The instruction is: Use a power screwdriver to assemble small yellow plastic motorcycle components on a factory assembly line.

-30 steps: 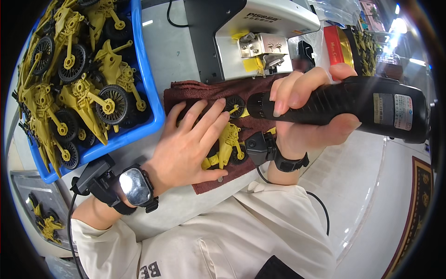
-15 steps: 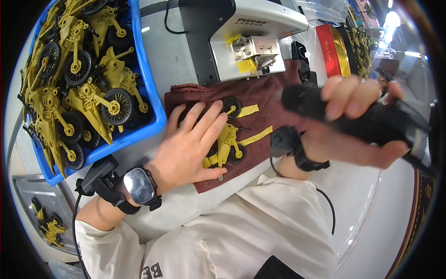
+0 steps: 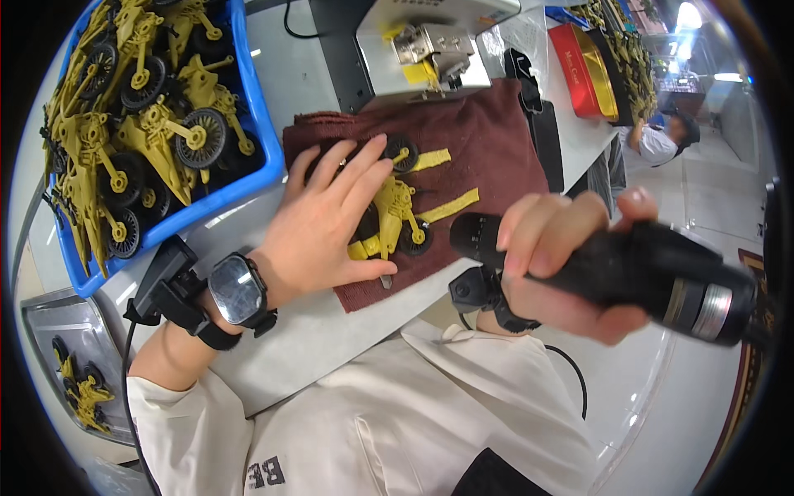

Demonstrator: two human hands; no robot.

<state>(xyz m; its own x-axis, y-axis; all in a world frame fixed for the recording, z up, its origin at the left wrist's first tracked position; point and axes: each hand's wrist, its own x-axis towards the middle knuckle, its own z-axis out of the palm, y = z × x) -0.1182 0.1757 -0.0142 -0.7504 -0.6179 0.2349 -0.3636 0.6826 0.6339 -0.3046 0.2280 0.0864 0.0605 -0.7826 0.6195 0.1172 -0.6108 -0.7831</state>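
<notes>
My left hand (image 3: 322, 215) lies with fingers spread over a yellow toy motorcycle (image 3: 394, 207) with black wheels, on a folded dark red cloth (image 3: 480, 153). Palm and fingers hide part of the toy. Two yellow strips of tape (image 3: 447, 205) stick out from beside its wheels. Near the thumb tip, a small metal piece (image 3: 386, 282) shows. To the right of the cloth, my right hand (image 3: 562, 264) is wrapped round a black electric screwdriver (image 3: 620, 269), held raised and apart from the toy. Its working tip cannot be made out.
A blue crate (image 3: 269, 157) heaped with similar toy motorcycles stands at the left. A metal tray (image 3: 50, 314) holds more parts. Behind the cloth stands a grey machine (image 3: 372, 74). A red box (image 3: 579, 74) is at the far right; beyond it sits a person (image 3: 659, 140).
My right hand has brought the electric screwdriver leftward and lower, nearer the cloth. The whole view has shifted slightly. My left hand stays over the toy motorcycle.
</notes>
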